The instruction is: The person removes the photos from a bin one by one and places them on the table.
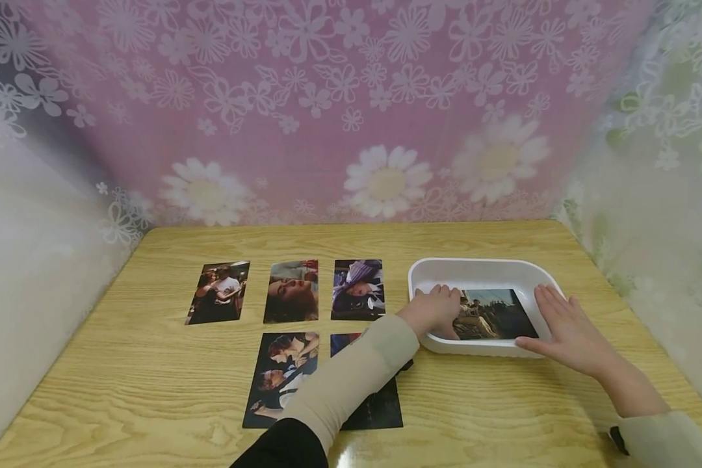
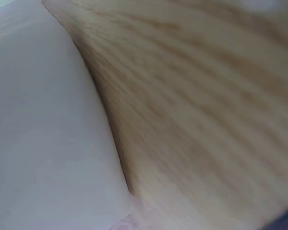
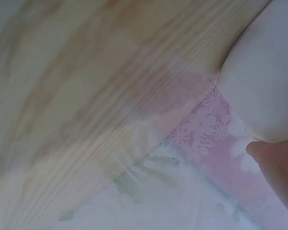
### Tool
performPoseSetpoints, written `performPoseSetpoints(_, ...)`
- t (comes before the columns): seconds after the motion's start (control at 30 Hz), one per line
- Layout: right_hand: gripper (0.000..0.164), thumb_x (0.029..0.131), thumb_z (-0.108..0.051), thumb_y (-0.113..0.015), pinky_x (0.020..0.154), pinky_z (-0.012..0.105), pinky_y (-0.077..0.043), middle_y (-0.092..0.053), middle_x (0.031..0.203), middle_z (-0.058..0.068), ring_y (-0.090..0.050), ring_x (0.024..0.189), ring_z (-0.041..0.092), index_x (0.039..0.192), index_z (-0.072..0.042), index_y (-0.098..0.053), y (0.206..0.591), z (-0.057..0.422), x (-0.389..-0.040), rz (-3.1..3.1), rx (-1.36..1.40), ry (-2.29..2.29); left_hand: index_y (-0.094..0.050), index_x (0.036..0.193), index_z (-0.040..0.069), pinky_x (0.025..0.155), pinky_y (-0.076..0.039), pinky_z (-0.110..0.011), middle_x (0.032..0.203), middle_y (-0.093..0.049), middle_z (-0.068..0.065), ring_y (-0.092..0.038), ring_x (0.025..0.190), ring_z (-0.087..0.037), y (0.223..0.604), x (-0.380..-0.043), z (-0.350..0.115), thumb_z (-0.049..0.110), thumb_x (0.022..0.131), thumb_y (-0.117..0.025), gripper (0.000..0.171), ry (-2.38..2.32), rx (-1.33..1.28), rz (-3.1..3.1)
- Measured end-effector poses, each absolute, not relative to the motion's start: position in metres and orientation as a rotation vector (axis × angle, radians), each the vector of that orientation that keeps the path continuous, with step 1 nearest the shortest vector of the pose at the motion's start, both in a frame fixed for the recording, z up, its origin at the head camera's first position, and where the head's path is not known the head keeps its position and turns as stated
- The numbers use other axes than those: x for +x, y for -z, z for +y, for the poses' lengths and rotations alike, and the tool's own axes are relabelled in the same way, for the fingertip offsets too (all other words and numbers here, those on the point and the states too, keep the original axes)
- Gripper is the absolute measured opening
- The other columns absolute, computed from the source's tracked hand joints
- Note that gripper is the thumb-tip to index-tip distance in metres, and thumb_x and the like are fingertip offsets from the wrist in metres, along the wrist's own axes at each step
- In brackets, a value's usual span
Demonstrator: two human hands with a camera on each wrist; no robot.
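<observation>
A white tray stands on the right of the table. In it is a photo print of a dark, cloudy scene. My left hand reaches over the tray's left side and holds the photo's left edge with bent fingers. My right hand lies over the right side, fingers straight and spread, the thumb near the photo's lower right corner. In the left wrist view the tray wall fills the left side. The right wrist view shows the tray with a fingertip at its edge.
Several photo prints lie left of the tray: a couple, a reclining face and a purple-toned one behind, another couple and a dark print in front. My left forearm partly covers the dark one. Flowered sheeting hangs around the wooden table.
</observation>
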State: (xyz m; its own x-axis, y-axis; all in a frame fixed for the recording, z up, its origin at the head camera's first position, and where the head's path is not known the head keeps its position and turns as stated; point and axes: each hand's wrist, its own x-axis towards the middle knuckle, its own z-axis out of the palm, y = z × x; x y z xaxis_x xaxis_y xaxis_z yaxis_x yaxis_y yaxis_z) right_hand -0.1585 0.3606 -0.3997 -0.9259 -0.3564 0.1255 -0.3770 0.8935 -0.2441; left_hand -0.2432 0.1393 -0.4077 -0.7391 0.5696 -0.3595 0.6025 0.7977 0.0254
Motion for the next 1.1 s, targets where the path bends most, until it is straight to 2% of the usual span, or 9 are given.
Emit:
performPoseSetpoints(0.2,0.095,0.077,-0.042,-0.063,0.100,0.047,0.010,-0.015,0.134,0.037,-0.001,0.130,0.037,0.132,0.017,-0.013,0.400,0.361,-0.158,-2.977,0.577,-0.404,-0.025,0.138,0.018,0.089,-0.035,-0.041,0.132,-0.033,0.001,-0.030,0.120,-0.015,0.404,-0.240,0.138,0.062,0.067,-0.061,0.091,0.134,0.902,2.666)
performPoseSetpoints(0.37,0.096,0.077,-0.043,-0.063,0.100,0.048,0.010,-0.016,0.134,0.037,0.000,0.130,0.037,0.132,0.017,-0.013,0.401,0.361,-0.158,-2.973,0.573,-0.401,-0.036,0.129,0.019,0.081,-0.039,-0.036,0.122,-0.037,-0.002,-0.034,0.111,-0.017,0.400,-0.238,0.138,0.060,0.065,-0.065,0.081,0.118,0.892,2.697)
performPoseSetpoints(0.57,0.096,0.077,-0.043,-0.063,0.100,0.048,0.010,-0.015,0.135,0.036,-0.001,0.130,0.037,0.133,0.016,-0.013,0.401,0.361,-0.158,-2.969,0.575,-0.399,-0.048,0.105,0.021,0.071,-0.038,-0.032,0.105,-0.039,-0.001,-0.034,0.096,-0.016,0.400,-0.237,0.138,0.053,0.065,-0.070,0.056,0.026,0.879,2.721)
performPoseSetpoints(0.7,0.095,0.077,-0.043,-0.063,0.101,0.047,0.010,-0.015,0.135,0.036,-0.001,0.130,0.037,0.133,0.016,-0.013,0.399,0.361,-0.158,-2.968,0.577,-0.404,-0.049,0.094,0.021,0.065,-0.036,-0.029,0.096,-0.037,-0.001,-0.032,0.089,-0.015,0.401,-0.239,0.139,0.052,0.064,-0.071,0.048,-0.079,0.844,2.762)
performPoseSetpoints(0.83,0.095,0.077,-0.043,-0.063,0.101,0.048,0.009,-0.015,0.135,0.036,-0.001,0.130,0.037,0.133,0.016,-0.013,0.398,0.360,-0.158,-2.972,0.577,-0.402,-0.050,0.094,0.020,0.062,-0.036,-0.027,0.095,-0.039,0.000,-0.035,0.087,-0.014,0.399,-0.243,0.138,0.047,0.074,-0.066,0.038,-0.250,0.836,2.812)
performPoseSetpoints(0.93,0.095,0.078,-0.043,-0.063,0.101,0.049,0.009,-0.015,0.135,0.035,-0.001,0.130,0.037,0.133,0.016,-0.013,0.398,0.360,-0.158,-2.973,0.579,-0.398,-0.054,0.096,0.017,0.062,-0.037,-0.022,0.093,-0.045,0.003,-0.040,0.084,-0.010,0.397,-0.247,0.136,0.036,0.083,-0.060,0.023,-0.464,0.861,2.827)
performPoseSetpoints(1.03,0.095,0.078,-0.042,-0.063,0.100,0.049,0.009,-0.015,0.135,0.036,-0.001,0.130,0.037,0.133,0.016,-0.013,0.399,0.360,-0.157,-2.970,0.581,-0.405,-0.057,0.096,0.014,0.060,-0.038,-0.017,0.088,-0.053,0.005,-0.046,0.076,-0.006,0.395,-0.248,0.132,0.023,0.088,-0.056,0.013,-0.726,0.866,2.784)
performPoseSetpoints(1.1,0.095,0.078,-0.042,-0.063,0.100,0.049,0.009,-0.015,0.135,0.036,-0.001,0.130,0.038,0.133,0.016,-0.013,0.400,0.360,-0.157,-2.965,0.587,-0.414,-0.059,0.099,0.012,0.060,-0.039,-0.015,0.088,-0.057,0.005,-0.049,0.072,-0.003,0.396,-0.249,0.129,0.017,0.089,-0.054,0.012,-0.908,0.824,2.744)
